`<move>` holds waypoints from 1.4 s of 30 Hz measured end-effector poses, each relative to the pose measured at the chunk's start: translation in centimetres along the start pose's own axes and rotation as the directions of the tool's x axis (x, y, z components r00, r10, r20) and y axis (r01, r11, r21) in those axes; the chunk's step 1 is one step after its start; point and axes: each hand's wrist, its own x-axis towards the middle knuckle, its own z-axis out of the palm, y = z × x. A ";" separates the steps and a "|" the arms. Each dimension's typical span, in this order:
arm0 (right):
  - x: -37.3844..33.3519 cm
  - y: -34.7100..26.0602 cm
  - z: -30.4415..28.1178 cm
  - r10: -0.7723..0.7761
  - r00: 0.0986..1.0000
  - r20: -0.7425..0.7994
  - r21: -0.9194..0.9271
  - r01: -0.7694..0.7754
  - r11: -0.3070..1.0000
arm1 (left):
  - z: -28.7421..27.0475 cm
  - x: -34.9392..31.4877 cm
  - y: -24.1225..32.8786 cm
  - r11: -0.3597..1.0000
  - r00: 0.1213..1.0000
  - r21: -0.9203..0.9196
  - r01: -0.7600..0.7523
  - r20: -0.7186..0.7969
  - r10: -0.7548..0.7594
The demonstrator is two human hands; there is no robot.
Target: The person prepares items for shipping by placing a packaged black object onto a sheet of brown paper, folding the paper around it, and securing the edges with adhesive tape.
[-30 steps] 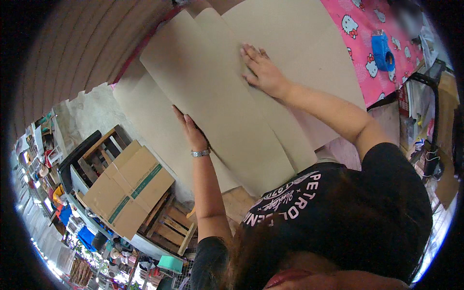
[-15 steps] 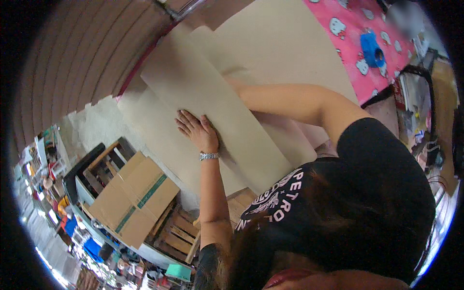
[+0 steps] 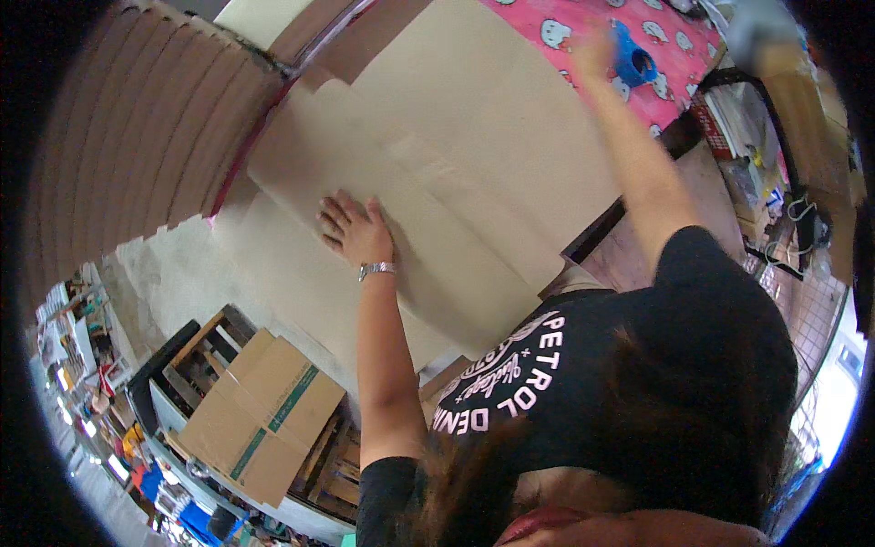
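My left hand [image 3: 354, 230], with a metal watch at the wrist, lies flat with fingers spread on a folded-over flap of a large brown cardboard sheet [image 3: 510, 118]. My right arm stretches across the far right part of the sheet. Blurred by motion, my right hand [image 3: 594, 55] is over the pink patterned cover, just left of a blue plastic tool with a round dark opening [image 3: 633, 59], which looks like a tape dispenser. Its fingers are too smeared to read, and I cannot tell whether it touches the tool.
A tall stack of brown cardboard [image 3: 155, 118] stands at the left. Below it are a taped cardboard box [image 3: 264, 415] and wooden pallets [image 3: 333, 465]. The pink cover [image 3: 674, 46] lies at the far right, beside a shelf with assorted goods [image 3: 734, 118].
My right hand has left the cardboard and moved far right to beside the blue tool. The flap now lies flatter. My left hand stays pressed on it.
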 end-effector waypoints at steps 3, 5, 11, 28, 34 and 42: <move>2.6 12.5 -3.4 0.167 0.971 0.174 -0.055 -0.159 0.986 | 0.0 2.3 1.8 0.996 0.983 0.007 -0.089 0.160 0.087; 2.4 9.1 -3.6 0.034 0.970 0.240 0.024 -0.041 0.999 | -1.5 3.5 2.1 0.987 0.951 0.060 -0.150 0.282 0.127; 1.7 -8.7 -6.0 -0.430 0.767 0.475 0.354 0.281 0.892 | -3.0 9.9 0.2 0.940 0.898 0.056 -0.336 0.322 0.302; -11.4 -27.8 -17.8 -0.488 0.103 0.867 0.444 0.291 0.848 | -2.8 10.5 -0.7 0.948 0.882 0.027 -0.316 0.377 0.283; -15.5 -22.9 -21.5 -0.372 -0.193 0.908 0.417 0.345 0.841 | -1.4 11.3 -2.7 0.947 0.887 -0.038 -0.318 0.343 0.311; -7.0 -18.0 -13.8 0.082 -0.513 0.855 0.039 0.220 0.975 | 1.6 9.1 -2.9 0.884 0.859 -0.014 -0.467 0.231 0.458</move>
